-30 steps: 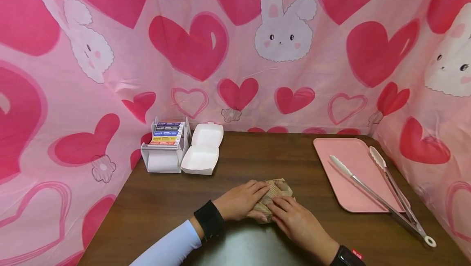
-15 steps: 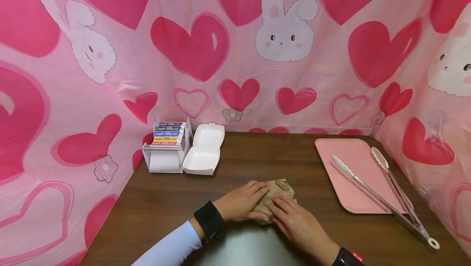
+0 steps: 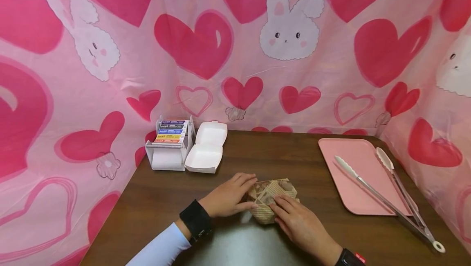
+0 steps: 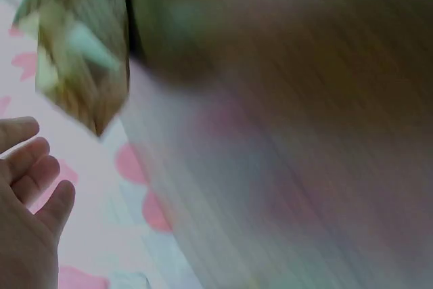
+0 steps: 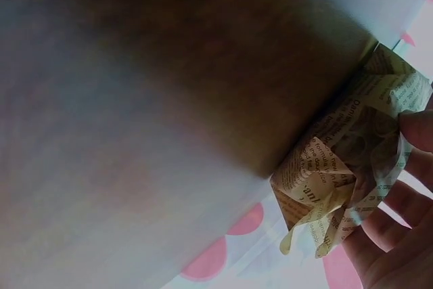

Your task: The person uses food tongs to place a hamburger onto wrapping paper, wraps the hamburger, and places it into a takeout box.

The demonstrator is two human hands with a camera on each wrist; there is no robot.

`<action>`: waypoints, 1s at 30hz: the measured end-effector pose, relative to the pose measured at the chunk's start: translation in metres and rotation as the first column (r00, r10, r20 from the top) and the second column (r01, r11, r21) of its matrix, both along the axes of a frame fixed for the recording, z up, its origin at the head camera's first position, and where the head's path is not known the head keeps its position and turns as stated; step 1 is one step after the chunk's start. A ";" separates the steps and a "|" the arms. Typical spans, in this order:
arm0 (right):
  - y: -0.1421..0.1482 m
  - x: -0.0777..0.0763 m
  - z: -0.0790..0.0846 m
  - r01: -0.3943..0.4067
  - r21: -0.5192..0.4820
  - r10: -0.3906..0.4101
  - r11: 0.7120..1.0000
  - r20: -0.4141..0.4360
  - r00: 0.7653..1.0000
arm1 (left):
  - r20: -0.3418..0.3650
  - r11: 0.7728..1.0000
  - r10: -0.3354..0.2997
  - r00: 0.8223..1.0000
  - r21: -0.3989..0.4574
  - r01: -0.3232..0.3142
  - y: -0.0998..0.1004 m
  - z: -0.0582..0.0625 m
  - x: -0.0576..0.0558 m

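Observation:
A parcel folded in brown newsprint-patterned paper [image 3: 270, 188] lies on the table in front of me, its folds on top. My right hand [image 3: 303, 225] rests on its right side, fingers extended over the paper. In the right wrist view, the thumb touches the paper [image 5: 318, 174], whose loose corners stick out. My left hand [image 3: 228, 196] is just left of the parcel, fingers spread and holding nothing. The left wrist view shows a gap between those fingers [image 4: 57, 201] and the pointed end of the paper [image 4: 88, 86].
At back left, a white dispenser rack [image 3: 167, 157] bearing several colored label strips stands beside an open white clamshell box [image 3: 204, 157]. On the right, metal tongs [image 3: 382, 198] lie across a pink tray [image 3: 353, 147]. A pink heart-and-rabbit cloth surrounds the dark wooden table [image 3: 279, 151].
My left hand has let go of the parcel and drawn back to the left, uncovering its left side. The right hand stays on it. The head view has shifted slightly.

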State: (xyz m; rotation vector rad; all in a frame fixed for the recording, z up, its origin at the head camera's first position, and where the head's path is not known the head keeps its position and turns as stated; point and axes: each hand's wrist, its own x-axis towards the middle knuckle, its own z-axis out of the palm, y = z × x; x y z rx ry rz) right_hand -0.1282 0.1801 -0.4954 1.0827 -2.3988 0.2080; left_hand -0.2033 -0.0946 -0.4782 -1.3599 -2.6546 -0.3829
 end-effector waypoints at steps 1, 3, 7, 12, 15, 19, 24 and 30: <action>0.000 0.000 0.000 0.001 -0.003 -0.001 1.000 -0.001 1.000 | 0.008 1.000 0.023 1.000 0.010 -0.024 -0.006 0.001 -0.001; 0.001 0.000 0.000 0.000 -0.009 0.000 1.000 -0.002 1.000 | 0.031 0.997 0.076 0.997 0.030 -0.077 -0.020 0.004 -0.004; 0.002 0.000 0.001 -0.006 -0.017 0.006 1.000 -0.007 1.000 | 0.078 0.979 0.188 0.979 0.063 -0.193 -0.051 0.009 -0.008; 0.002 -0.001 0.000 -0.008 -0.015 0.008 1.000 -0.005 1.000 | 0.146 0.935 0.322 0.936 0.108 -0.338 -0.088 0.015 -0.009; 0.002 -0.001 0.000 -0.008 -0.012 0.008 1.000 -0.003 1.000 | 0.181 0.897 0.393 0.902 0.140 -0.419 -0.109 0.017 -0.010; 0.002 -0.001 0.000 -0.011 -0.010 0.011 1.000 -0.001 1.000 | 0.199 0.851 0.467 0.862 0.162 -0.499 -0.135 0.016 -0.013; 0.002 0.000 0.001 -0.006 -0.013 0.006 1.000 0.007 1.000 | 0.145 0.812 0.545 0.826 0.152 -0.563 -0.163 0.011 -0.017; 0.001 0.000 0.001 -0.015 -0.022 0.015 1.000 0.013 1.000 | 0.049 0.737 0.659 0.751 0.159 -0.657 -0.192 0.004 -0.020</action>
